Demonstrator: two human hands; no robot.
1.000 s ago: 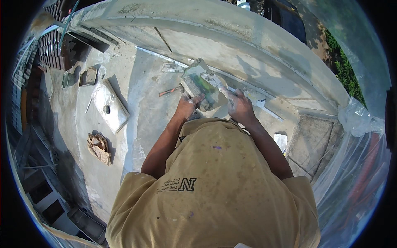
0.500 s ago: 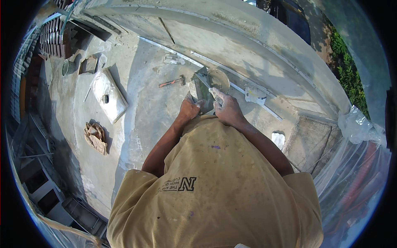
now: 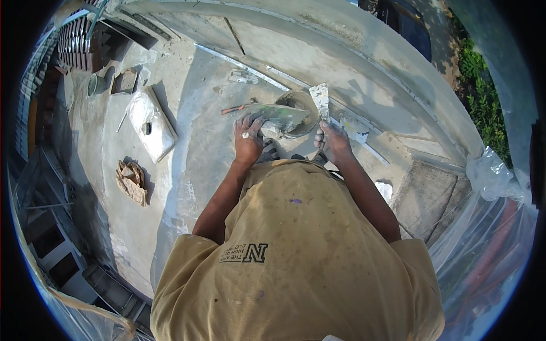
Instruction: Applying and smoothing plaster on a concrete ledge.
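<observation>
Head view, entry one: left hand (image 3: 248, 133). Condition?

Fingers wrapped over the left end of one flat board (image 3: 287, 116), grey-green, smeared with pale paste.

Entry two: right hand (image 3: 333, 141)?

Narrow grip, on the handle of one scraper (image 3: 320, 98). Broad blade, pale-crusted, pointing to the far side; apart from the flat board.

Location of the flat board?

Between the two hands, in front of the person, overlapping the left part of one round bucket (image 3: 311, 102) in the line of sight. Contact with the rim: cannot tell. Appears tilted; exact angle uncertain.

Handling notes?

By judgement: a firm left grip and a nearly level board should stop loose paste sliding off. Scraping is best done with the right end over the bucket, so that falling bits land inside. Blade low, pressure light and even, strokes running right, away from the left fingers. A crusted blade would likely drag; clean its edge between passes.

Surroundings?

One orange-handled tool (image 3: 232, 109), on the floor left of the flat board, partly hidden. One long pale strip (image 3: 242, 67), on the floor near the far wall (image 3: 278, 50). Either could catch a foot; step with care.
</observation>
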